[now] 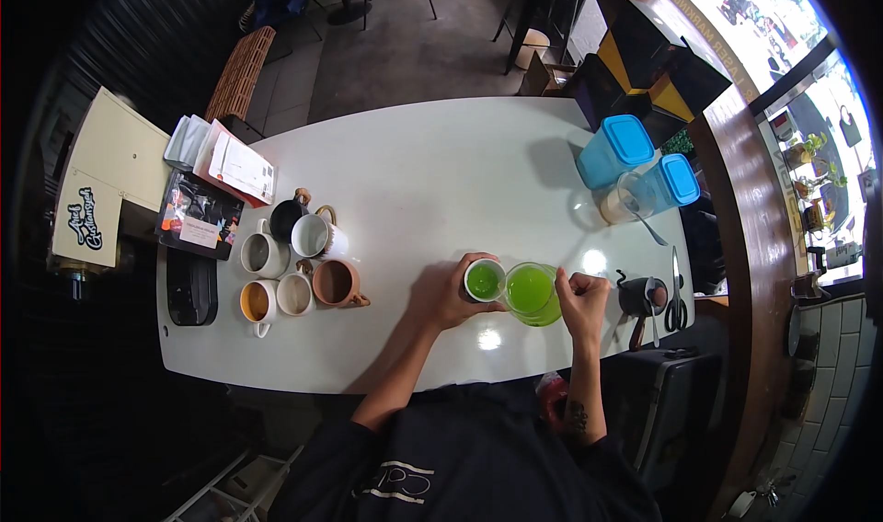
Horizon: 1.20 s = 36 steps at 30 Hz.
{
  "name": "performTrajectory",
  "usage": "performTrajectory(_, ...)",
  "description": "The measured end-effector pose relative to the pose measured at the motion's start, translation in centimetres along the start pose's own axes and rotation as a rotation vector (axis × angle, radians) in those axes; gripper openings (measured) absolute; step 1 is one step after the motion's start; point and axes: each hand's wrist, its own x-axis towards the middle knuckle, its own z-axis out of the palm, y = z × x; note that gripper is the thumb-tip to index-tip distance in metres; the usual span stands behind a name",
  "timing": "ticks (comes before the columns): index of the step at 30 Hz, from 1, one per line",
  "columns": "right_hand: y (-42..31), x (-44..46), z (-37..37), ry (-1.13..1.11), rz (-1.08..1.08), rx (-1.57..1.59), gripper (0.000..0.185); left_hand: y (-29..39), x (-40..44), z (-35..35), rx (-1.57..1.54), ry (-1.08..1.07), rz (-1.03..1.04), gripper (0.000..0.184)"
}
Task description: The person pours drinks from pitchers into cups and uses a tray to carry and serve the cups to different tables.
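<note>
My left hand (449, 301) is wrapped around a white cup (485, 261) with bright green liquid inside. Just to its right is a clear jug (541, 320), also containing green liquid, whose handle side is gripped by my closed right hand (585, 303). The jug's lip meets or overlaps the cup's rim; whether liquid is flowing I cannot tell. Both vessels are over the front middle of the white table (414, 172). Further left stand several mugs, among them a brown mug (337, 283), a black mug (287, 221) and a white mug with a yellow-orange inside (258, 301).
Blue-lidded containers (629, 140) stand at the back right beside a glass with a spoon (618, 204). Nearer are a small black pot (635, 294) and scissors (677, 292). Papers (241, 165) and a black tray (192, 287) occupy the left edge.
</note>
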Motion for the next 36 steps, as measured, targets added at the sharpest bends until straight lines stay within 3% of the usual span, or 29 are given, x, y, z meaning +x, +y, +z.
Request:
performTrajectory(5,3.0,-0.7,1.1,0.052,0.040,0.190,0.045,0.5,-0.2,0.0,0.053,0.000,-0.023,0.071)
performTrajectory(10,5.3,-1.6,2.1,0.166,0.054,0.385,0.050,-0.1,-0.2,-0.1,-0.102,0.142,0.216,0.074)
performTrajectory(21,7.2,-2.5,2.5,0.309,0.166,0.619,0.049,1.4,-2.7,-4.5,-0.031,0.141,0.168,0.078)
performTrajectory(31,6.5,-2.5,2.5,0.364,0.128,0.574,0.051,0.1,-4.8,-3.8,-0.056,0.143,0.089,0.076)
performTrajectory(34,6.2,-2.9,2.3,0.340,0.130,0.547,0.046,-0.4,-4.7,-3.5,-0.045,0.126,0.091,0.075)
performTrajectory(36,6.5,-3.1,2.6,0.365,0.083,0.543,0.028,-0.4,-4.7,-3.4,-0.044,0.106,0.106,0.074)
